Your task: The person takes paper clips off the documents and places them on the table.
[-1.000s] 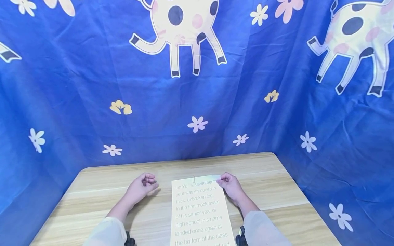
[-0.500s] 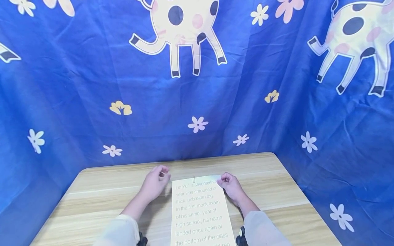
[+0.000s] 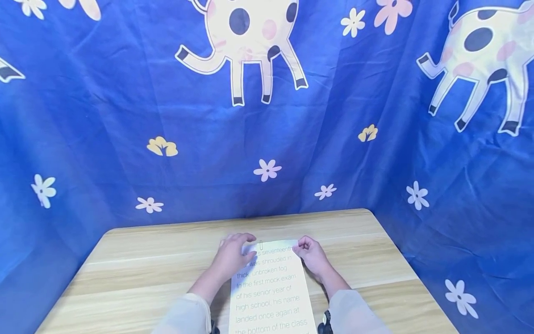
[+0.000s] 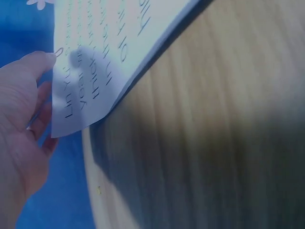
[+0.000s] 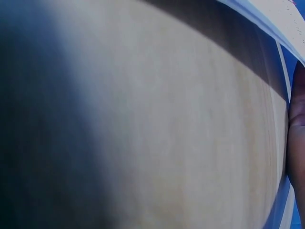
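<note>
A printed paper (image 3: 269,292) with large lines of text lies in front of the person, a small paper clip (image 3: 261,245) on its top edge. Its upper right corner is pinched between the thumb and fingers of the right hand (image 3: 314,257). The left hand (image 3: 231,255) is over the upper left corner, covering the first words, with thumb and index finger spread apart beside the clip. In the left wrist view, a fingertip of the left hand (image 4: 26,105) is right by the paper clip (image 4: 59,51); contact is hard to tell. Only part of the right hand (image 5: 296,138) shows in the right wrist view.
The paper rests over a light wooden table (image 3: 137,269) with rounded far corners. Behind and at the sides hangs a blue curtain (image 3: 208,176) printed with flowers and spotted animals. Dark bands are worn at both wrists.
The left hand has moved right, from beside the paper to over its upper left corner near the clip. The right hand keeps its pinch on the upper right corner.
</note>
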Available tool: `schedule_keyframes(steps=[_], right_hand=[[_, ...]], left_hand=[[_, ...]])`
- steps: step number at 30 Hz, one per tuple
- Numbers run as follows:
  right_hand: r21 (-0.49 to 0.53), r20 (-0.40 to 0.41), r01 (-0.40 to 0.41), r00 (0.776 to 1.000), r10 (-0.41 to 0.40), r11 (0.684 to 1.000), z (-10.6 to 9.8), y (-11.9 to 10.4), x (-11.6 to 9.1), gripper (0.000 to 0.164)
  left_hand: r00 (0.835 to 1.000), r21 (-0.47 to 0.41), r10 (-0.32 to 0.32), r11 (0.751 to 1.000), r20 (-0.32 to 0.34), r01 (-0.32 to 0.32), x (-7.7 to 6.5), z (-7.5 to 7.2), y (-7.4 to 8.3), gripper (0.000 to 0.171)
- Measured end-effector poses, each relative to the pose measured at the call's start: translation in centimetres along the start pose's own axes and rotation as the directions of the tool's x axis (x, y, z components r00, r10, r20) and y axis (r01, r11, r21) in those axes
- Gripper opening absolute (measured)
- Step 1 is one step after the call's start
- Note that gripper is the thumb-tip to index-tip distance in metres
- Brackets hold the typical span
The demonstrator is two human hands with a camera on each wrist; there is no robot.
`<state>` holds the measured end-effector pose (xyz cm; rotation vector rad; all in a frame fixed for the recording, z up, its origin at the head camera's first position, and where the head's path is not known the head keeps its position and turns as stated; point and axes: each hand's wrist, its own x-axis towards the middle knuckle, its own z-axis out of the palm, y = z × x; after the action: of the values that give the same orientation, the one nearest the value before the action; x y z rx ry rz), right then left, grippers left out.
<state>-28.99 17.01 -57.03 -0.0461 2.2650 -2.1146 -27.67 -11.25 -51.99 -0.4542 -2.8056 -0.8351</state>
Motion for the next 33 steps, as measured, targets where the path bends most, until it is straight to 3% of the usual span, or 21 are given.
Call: schedule_keyframes(steps=[7, 24, 33], right_hand=[[-0.018, -0.012, 0.006, 1.000, -0.006, 1.000, 0.0, -0.1, 0.0, 0.013], [-0.034, -0.003, 0.013, 1.000, -0.013, 0.999, 0.0, -0.3, 0.0, 0.015], [-0.038, 0.002, 0.004, 1.000, -0.004, 0.999, -0.1, -0.2, -0.1, 0.014]], left_hand=[[1.000, 0.038, 0.022, 0.999, -0.005, -0.021, 0.4, 0.8, 0.2, 0.043], [0.999, -0.095, -0.044, 0.995, -0.014, 0.042, 1.2, 2.2, 0.4, 0.033], [0.999, -0.126, -0.033, 0.992, -0.009, 0.032, 1.1, 2.2, 0.4, 0.032]])
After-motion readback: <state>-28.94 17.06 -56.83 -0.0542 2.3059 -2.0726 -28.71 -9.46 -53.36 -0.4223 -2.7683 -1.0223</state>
